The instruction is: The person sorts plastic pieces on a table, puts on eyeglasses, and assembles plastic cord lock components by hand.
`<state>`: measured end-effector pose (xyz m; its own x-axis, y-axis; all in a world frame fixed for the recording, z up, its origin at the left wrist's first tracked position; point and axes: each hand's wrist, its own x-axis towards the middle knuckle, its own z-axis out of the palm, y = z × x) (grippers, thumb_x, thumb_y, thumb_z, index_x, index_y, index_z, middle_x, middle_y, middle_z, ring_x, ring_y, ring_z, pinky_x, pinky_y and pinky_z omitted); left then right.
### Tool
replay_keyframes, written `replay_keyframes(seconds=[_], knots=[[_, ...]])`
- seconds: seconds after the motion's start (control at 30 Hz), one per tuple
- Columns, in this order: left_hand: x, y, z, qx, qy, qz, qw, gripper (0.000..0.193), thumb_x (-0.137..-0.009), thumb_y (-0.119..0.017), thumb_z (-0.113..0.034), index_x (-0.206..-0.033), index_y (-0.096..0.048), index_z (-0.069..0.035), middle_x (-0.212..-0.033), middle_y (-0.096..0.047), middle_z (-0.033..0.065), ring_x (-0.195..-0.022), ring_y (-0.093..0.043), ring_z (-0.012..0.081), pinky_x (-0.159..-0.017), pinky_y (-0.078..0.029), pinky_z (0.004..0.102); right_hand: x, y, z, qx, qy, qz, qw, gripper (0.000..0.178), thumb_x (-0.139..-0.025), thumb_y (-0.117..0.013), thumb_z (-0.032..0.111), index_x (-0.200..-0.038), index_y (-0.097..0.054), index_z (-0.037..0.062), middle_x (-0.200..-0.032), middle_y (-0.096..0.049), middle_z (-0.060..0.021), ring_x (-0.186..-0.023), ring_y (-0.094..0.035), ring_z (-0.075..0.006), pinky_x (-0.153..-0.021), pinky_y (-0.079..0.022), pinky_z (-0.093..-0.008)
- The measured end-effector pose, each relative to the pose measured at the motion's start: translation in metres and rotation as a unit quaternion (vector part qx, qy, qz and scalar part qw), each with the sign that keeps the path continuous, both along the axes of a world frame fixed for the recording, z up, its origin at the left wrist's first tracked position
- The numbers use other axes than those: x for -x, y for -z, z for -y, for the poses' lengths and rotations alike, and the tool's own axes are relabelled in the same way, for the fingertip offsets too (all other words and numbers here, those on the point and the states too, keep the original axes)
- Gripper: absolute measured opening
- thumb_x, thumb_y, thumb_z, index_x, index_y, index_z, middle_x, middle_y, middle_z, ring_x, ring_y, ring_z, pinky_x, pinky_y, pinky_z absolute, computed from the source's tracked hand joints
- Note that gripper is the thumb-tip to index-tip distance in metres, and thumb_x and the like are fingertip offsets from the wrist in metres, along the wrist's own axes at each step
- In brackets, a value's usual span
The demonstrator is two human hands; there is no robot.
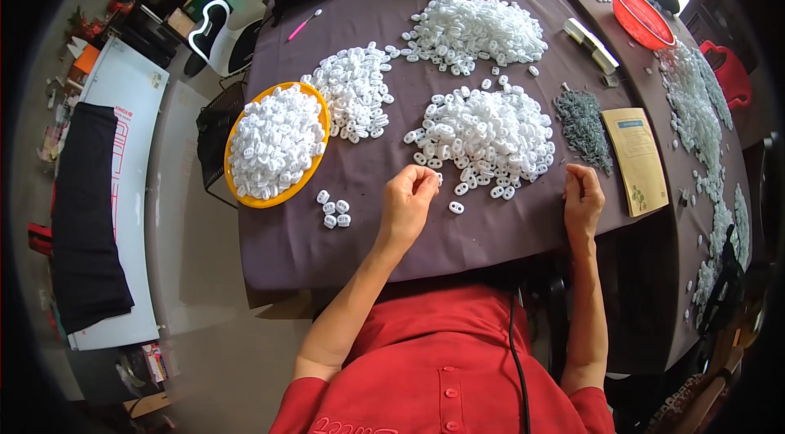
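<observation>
My left hand (407, 203) is closed in a pinch at the near left edge of a heap of small white two-holed plastic cord-lock pieces (491, 136). A white piece (439, 178) shows at its fingertips. My right hand (583, 199) is also closed, thumb against fingers, just below a pile of small grey spring-like parts (582, 127); what it pinches is too small to make out. One loose white piece (456, 208) lies between the hands. To the left, several joined-looking white pieces (334, 209) form a small cluster.
An orange-yellow basket (232, 181) full of white pieces stands at the table's left edge. More white heaps (478, 29) lie behind. At right are a tan booklet (635, 160), a white-and-dark block (590, 46) and a red basket (642, 17). A pink-handled tool (302, 26) lies far left.
</observation>
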<state>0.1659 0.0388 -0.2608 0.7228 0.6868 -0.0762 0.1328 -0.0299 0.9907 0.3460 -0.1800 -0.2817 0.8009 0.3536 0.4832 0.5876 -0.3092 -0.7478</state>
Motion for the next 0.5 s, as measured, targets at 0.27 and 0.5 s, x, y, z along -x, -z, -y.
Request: replay_keyframes(seconds=[0.27,0.5], knots=[[0.034,-0.017,0.018,0.270,0.022,0.081,0.959,0.010,-0.088,-0.060,-0.011,-0.089,-0.061,-0.001,-0.073,-0.062,0.0051,-0.054,-0.053,0.0054,-0.048,-0.043,0.0194,0.106,-0.047,-0.067,-0.091,-0.239,-0.273,0.927,0.008,-0.085,-0.054,-0.005,-0.090,-0.058,0.0004,-0.076,-0.057,-0.0023,-0.066,-0.055,-0.0069,-0.055,-0.046,-0.0209],[0.047,-0.005,0.030,0.270,0.029,0.105,0.957,0.013,-0.089,-0.060,-0.014,-0.093,-0.061,-0.002,-0.080,-0.065,0.0050,-0.064,-0.059,0.0076,-0.053,-0.048,0.0200,0.132,-0.035,-0.090,-0.083,-0.270,-0.236,0.930,0.006,-0.084,-0.058,-0.003,-0.087,-0.056,0.0009,-0.084,-0.057,-0.0029,-0.066,-0.055,-0.0059,-0.055,-0.047,-0.0201]])
